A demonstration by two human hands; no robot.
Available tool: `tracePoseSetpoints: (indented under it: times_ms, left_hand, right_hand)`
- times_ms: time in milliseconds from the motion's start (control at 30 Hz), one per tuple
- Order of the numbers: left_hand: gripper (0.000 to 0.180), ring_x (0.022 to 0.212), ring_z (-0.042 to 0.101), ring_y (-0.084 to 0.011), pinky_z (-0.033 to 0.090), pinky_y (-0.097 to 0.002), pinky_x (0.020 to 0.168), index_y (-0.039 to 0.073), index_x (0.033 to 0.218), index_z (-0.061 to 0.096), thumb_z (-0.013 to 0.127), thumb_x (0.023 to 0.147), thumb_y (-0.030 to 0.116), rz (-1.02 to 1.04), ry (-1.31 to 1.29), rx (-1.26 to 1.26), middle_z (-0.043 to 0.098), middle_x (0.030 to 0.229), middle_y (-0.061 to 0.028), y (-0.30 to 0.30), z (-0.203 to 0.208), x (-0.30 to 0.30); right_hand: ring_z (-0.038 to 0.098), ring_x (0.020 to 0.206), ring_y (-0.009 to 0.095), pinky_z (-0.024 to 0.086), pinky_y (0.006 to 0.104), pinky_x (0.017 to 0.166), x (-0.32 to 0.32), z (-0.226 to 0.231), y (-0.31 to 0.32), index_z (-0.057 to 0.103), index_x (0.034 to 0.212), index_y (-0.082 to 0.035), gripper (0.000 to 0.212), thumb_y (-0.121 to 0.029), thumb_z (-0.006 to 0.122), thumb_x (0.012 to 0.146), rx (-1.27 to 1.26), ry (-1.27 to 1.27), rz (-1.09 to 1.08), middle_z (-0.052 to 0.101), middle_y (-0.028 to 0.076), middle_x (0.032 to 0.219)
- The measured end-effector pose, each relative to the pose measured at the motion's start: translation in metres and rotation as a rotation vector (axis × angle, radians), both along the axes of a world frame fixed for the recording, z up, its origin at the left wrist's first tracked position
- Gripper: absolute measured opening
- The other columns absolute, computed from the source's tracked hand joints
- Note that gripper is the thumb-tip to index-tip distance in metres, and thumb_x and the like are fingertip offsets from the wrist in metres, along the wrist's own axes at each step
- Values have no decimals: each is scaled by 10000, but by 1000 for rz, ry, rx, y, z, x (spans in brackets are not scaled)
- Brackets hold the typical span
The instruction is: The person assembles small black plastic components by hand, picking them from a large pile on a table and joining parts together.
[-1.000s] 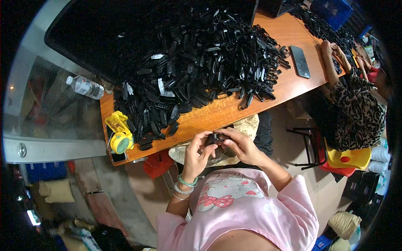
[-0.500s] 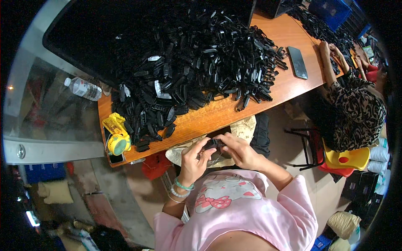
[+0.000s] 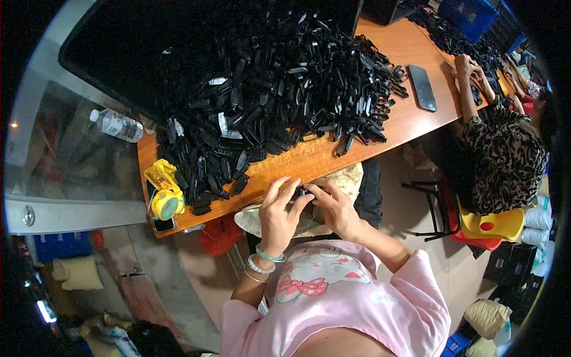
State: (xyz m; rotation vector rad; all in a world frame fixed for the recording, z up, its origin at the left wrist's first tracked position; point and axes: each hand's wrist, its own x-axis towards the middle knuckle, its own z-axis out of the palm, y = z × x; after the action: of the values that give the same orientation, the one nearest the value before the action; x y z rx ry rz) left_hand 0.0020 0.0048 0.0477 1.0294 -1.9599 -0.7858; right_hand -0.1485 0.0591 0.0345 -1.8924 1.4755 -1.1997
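Observation:
Just off the table's front edge, my two hands meet around a small black plastic piece (image 3: pixel 302 191), mostly hidden by the fingers. My left hand (image 3: pixel 279 219) pinches it from the left, with thumb and fingertips closed on it. From the right, my right hand (image 3: pixel 338 209) grips the same piece with its thumb and index finger. Beyond them a large heap of similar black plastic pieces (image 3: pixel 279 89) spreads over the wooden table (image 3: pixel 262 181), some with silvery or pale faces.
A yellow handheld fan (image 3: pixel 168 202) lies at the table's left corner, near a water bottle (image 3: pixel 119 125). A phone (image 3: pixel 422 88) rests right of the heap. Another person (image 3: pixel 505 154) sits at the right, by a yellow chair (image 3: pixel 493 227). A pale cloth bag (image 3: pixel 345 178) hangs below the edge.
Both hands have risen slightly toward the table edge, with the black piece between them. The left fingers are more extended than before. The heap looks unchanged.

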Motion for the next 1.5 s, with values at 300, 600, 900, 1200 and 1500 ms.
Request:
tracePoseSetpoints:
  times_ms: [300,600,900,1200,1500]
  left_hand:
    - [224,563,490,-72,390,-209,515,-45,1046,622,584,851,57,-46,298,584,559,752,-45,5,-3,4]
    - [212,525,488,-76,387,-224,492,-45,1035,623,581,860,67,-136,329,632,565,747,-45,4,-11,5]
    - [202,702,605,-238,472,-313,613,-24,940,623,685,775,73,-89,28,74,598,828,-121,7,-66,4]
    - [159,779,596,-342,482,-409,620,-11,967,552,553,856,103,502,-529,-202,534,1002,-147,-31,-43,51]
    - [214,477,412,-48,324,-214,442,-6,894,534,702,782,66,304,96,189,470,534,15,-20,-67,26]
  right_hand:
    - [545,862,225,442,298,746,-5,2,-9,572,1149,-24,433,-41,693,734,122,-280,-75,535,137,1069]
    - [578,781,251,438,323,704,-10,0,-7,618,903,6,200,-82,703,746,54,-274,-88,595,122,837]
    - [556,767,315,470,388,620,-65,-26,-29,550,1125,-74,412,68,525,739,10,432,-484,515,146,953]
    - [500,762,280,415,366,650,-42,-48,-42,652,985,-73,258,-41,629,731,-185,536,-200,518,96,884]
    - [533,840,280,433,364,726,-40,-41,-62,658,945,-47,228,-23,669,719,-245,154,-342,578,98,933]
